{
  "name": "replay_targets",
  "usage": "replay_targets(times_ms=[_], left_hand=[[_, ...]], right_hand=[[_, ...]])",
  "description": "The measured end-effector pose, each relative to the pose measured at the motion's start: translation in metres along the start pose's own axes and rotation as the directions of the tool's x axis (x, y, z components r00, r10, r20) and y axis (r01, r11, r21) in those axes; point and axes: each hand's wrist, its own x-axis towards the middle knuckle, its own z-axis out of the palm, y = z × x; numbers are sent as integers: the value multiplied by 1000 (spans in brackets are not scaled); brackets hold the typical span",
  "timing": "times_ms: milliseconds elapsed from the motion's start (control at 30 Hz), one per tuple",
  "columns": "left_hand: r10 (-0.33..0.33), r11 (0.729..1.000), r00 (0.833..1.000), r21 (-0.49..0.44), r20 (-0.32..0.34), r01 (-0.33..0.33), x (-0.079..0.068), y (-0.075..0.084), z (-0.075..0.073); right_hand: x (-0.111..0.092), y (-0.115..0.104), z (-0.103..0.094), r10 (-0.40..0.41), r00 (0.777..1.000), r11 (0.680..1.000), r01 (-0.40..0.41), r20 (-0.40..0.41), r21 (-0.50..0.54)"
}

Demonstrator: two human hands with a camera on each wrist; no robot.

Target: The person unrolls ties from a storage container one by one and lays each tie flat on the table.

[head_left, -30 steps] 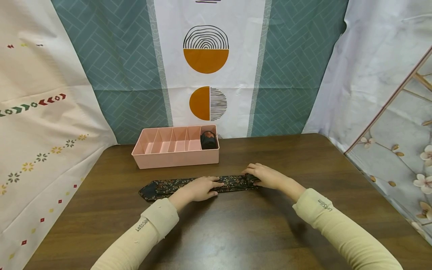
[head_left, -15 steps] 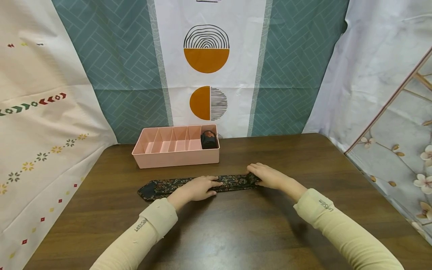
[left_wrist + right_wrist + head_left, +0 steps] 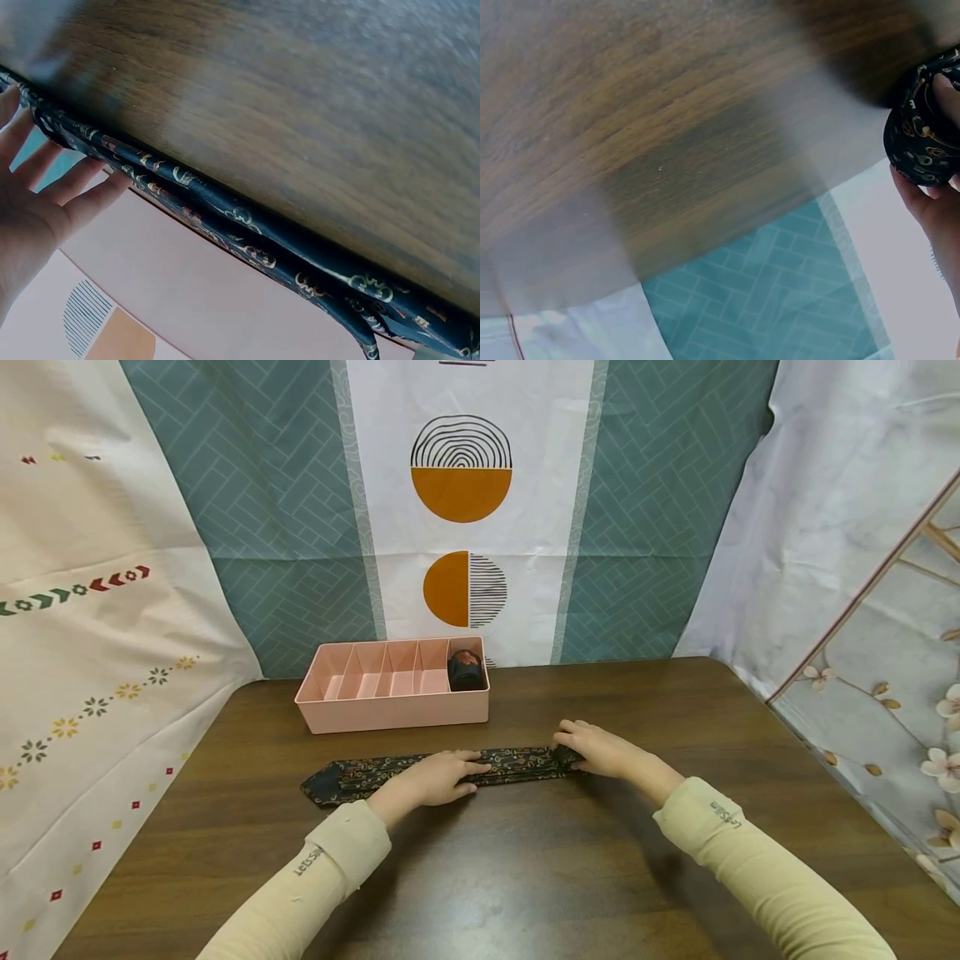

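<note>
A dark necktie with a gold and reddish pattern lies folded lengthwise across the table, its pointed end to the left. My left hand rests on its middle with fingers fairly straight; the left wrist view shows those fingertips against the layered fabric. At the tie's right end, my right hand grips a short rolled part. In the right wrist view this roll sits between thumb and fingers, partly hidden by the hand and cut off by the frame edge.
Behind the tie stands a pink divided box. A dark rolled item with a reddish motif fills its rightmost compartment. Patterned curtains hang behind and beside the brown wooden table.
My right fingers have closed further round the tie's rolled end, and that hand has shifted slightly right. The pointed end has slid a little left, and my left hand has shifted slightly left too.
</note>
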Motion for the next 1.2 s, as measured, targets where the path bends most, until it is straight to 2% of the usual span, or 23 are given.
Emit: replay_targets(times_ms=[467,700,1200], left_hand=[[-1,1000,1000,-6,2,2,-2,0,-2],[-13,1000,1000,-8,8,13,-2,0,-2],[-20,1000,1000,-4,17,20,-2,-1,-1]], right_hand=[[-3,4,0,5,1000,1000,-6,12,31],[-6,5,-4,17,999,997,-20,47,71],[-14,8,-6,4,998,999,-6,60,39]])
